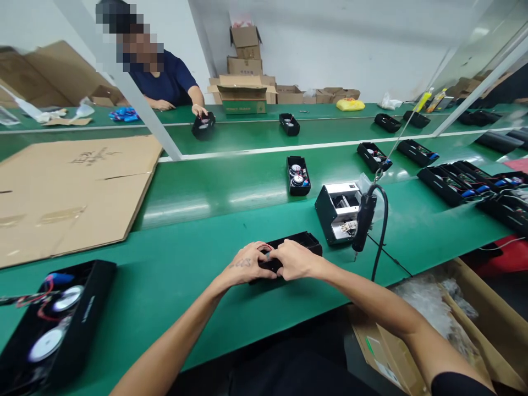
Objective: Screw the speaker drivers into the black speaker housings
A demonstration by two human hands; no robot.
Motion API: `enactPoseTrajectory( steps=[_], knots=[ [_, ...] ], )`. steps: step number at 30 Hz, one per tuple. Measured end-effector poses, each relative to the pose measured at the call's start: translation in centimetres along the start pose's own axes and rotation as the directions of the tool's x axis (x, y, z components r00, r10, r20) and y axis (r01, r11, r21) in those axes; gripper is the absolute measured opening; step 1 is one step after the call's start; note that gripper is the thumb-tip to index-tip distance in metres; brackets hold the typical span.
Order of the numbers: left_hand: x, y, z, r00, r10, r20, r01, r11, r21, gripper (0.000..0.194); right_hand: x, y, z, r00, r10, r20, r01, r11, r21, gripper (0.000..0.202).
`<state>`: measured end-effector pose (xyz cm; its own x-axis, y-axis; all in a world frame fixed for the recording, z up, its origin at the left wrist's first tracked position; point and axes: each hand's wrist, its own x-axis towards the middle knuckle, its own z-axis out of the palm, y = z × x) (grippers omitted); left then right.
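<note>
- Black open-topped housing [297,245] lay on the green bench [177,258], at its near edge, straight ahead of the camera.
- Left hand [247,265] curled over the housing's near-left end, fingers bent down onto it; grip looked closed on the housing, though the fingertips were hidden.
- Right hand [295,259] pressed against the left hand over the same end, fingers folded in, also clasping the housing.
- Hanging electric screwdriver [363,220] dangled just right of the housing, tip down, black cable looping beside it.
- Small white-and-black machine [339,212] stood behind and right of the housing, just beside the screwdriver.
- Second open housing with two round speakers [297,176] sat on the belt directly beyond the housing.
- Larger speaker housing with red wires [53,324] rested well to the left of the housing, at the near bench edge.
- Flattened cardboard sheet [70,192] lay far left and beyond the housing.
- Cardboard box of clear bags [437,319] stood below and right of the housing, under the bench edge.
- Another person's hand [199,110] rested on a black unit [203,125] across the far belt, well beyond the housing.
</note>
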<state>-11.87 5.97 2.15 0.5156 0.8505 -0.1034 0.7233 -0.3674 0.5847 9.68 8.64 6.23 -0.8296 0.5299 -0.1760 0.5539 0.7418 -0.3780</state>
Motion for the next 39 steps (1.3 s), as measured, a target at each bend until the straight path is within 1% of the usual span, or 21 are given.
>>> enactPoseTrajectory(
  steps=[7, 10, 12, 13, 14, 15, 16, 17, 18, 19, 20, 21, 22, 23, 24, 26, 29, 32, 34, 36, 39],
  knots=[
    [0.2, 0.2, -0.1, 0.999, 0.022, -0.027, -0.022, 1.000, 0.008, 0.023, 0.5, 0.3, 1.2, 0.998, -0.017, -0.062, 0.018, 1.000, 0.016, 0.026],
    [-0.2, 0.6, 0.0, 0.997, 0.047, -0.054, -0.045, 0.998, 0.046, 0.018, -0.8, -0.3, 1.1, 0.996, 0.000, -0.087, 0.001, 1.000, 0.010, 0.030],
    [-0.8, 0.9, 0.6, 0.994, 0.076, -0.082, -0.070, 0.994, 0.080, 0.019, -2.8, -0.8, 1.5, 0.979, -0.023, -0.203, 0.030, 0.999, 0.033, 0.041],
    [-1.2, 1.1, 1.2, 0.988, 0.106, -0.114, -0.093, 0.990, 0.109, 0.019, -4.0, -0.9, 1.9, 0.948, -0.026, -0.317, 0.051, 0.996, 0.070, 0.047],
    [-1.7, 1.2, 2.0, 0.978, 0.141, -0.152, -0.119, 0.983, 0.141, 0.017, -5.3, -0.8, 2.5, 0.885, 0.002, -0.466, 0.061, 0.991, 0.119, 0.050],
    [-2.1, 1.2, 3.0, 0.953, 0.203, -0.225, -0.159, 0.967, 0.200, 0.014, -6.5, -0.5, 3.2, 0.773, 0.071, -0.630, 0.048, 0.984, 0.170, 0.051],
    [-2.6, 1.2, 4.0, 0.916, 0.268, -0.298, -0.192, 0.946, 0.261, 0.013, -7.7, 0.1, 3.9, 0.613, 0.168, -0.772, 0.004, 0.977, 0.215, 0.050],
    [-3.1, 1.1, 5.0, 0.881, 0.315, -0.352, -0.211, 0.929, 0.304, 0.014, -8.7, 1.1, 4.6, 0.421, 0.267, -0.867, -0.075, 0.963, 0.260, 0.049],
    [-3.5, 1.1, 5.9, 0.851, 0.338, -0.401, -0.209, 0.920, 0.331, 0.015, -9.7, 2.3, 5.0, 0.227, 0.345, -0.911, -0.179, 0.934, 0.309, 0.049],
    [-3.8, 1.1, 6.7, 0.827, 0.350, -0.440, -0.204, 0.916, 0.346, 0.015, -10.5, 3.7, 5.3, 0.063, 0.394, -0.917, -0.284, 0.888, 0.362, 0.052],
    [-4.0, 1.1, 7.1, 0.813, 0.356, -0.460, -0.199, 0.914, 0.355, 0.015, -11.3, 5.3, 5.3, -0.052, 0.425, -0.903, -0.370, 0.832, 0.413, 0.058],
    [-4.2, 1.2, 7.4, 0.807, 0.362, -0.467, -0.199, 0.911, 0.362, 0.015, -12.0, 7.0, 5.0, -0.110, 0.467, -0.877, -0.421, 0.778, 0.467, 0.063],
    [-4.3, 1.4, 7.3, 0.807, 0.371, -0.459, -0.207, 0.906, 0.369, 0.015, -12.6, 8.7, 4.6, -0.120, 0.524, -0.843, -0.431, 0.737, 0.520, 0.064],
    [-4.3, 1.5, 7.2, 0.812, 0.381, -0.442, -0.217, 0.900, 0.377, 0.015, -13.1, 10.2, 4.2, -0.087, 0.593, -0.801, -0.404, 0.714, 0.572, 0.061],
    [-4.3, 1.6, 6.9, 0.817, 0.391, -0.423, -0.228, 0.894, 0.386, 0.015, -13.6, 11.4, 3.8, -0.036, 0.659, -0.752, -0.353, 0.695, 0.626, 0.057],
    [-4.3, 1.8, 6.4, 0.824, 0.402, -0.400, -0.236, 0.884, 0.403, 0.011, -14.2, 12.9, 3.4, 0.024, 0.714, -0.699, -0.255, 0.681, 0.687, 0.052],
    [-4.5, 1.8, 6.5, 0.829, 0.393, -0.399, -0.220, 0.884, 0.413, 0.005, -14.6, 12.9, 4.1, 0.021, 0.726, -0.688, -0.107, 0.686, 0.720, 0.045],
    [-4.9, 1.8, 7.5, 0.828, 0.362, -0.429, -0.192, 0.901, 0.389, 0.011, -14.7, 11.9, 5.2, 0.090, 0.742, -0.665, 0.081, 0.660, 0.747, 0.032],
    [-5.3, 1.6, 8.1, 0.833, 0.335, -0.441, -0.168, 0.911, 0.376, 0.019, -14.7, 11.7, 5.5, 0.116, 0.738, -0.665, 0.168, 0.646, 0.745, 0.032],
    [-5.6, 1.6, 8.5, 0.844, 0.313, -0.436, -0.148, 0.917, 0.371, 0.022, -14.7, 11.8, 5.4, 0.117, 0.739, -0.663, 0.212, 0.634, 0.744, 0.039],
    [-5.6, 1.6, 8.3, 0.841, 0.306, -0.446, -0.148, 0.923, 0.354, 0.018, -15.0, 12.0, 4.6, 0.151, 0.743, -0.652, 0.216, 0.618, 0.756, 0.041]
  ],
)
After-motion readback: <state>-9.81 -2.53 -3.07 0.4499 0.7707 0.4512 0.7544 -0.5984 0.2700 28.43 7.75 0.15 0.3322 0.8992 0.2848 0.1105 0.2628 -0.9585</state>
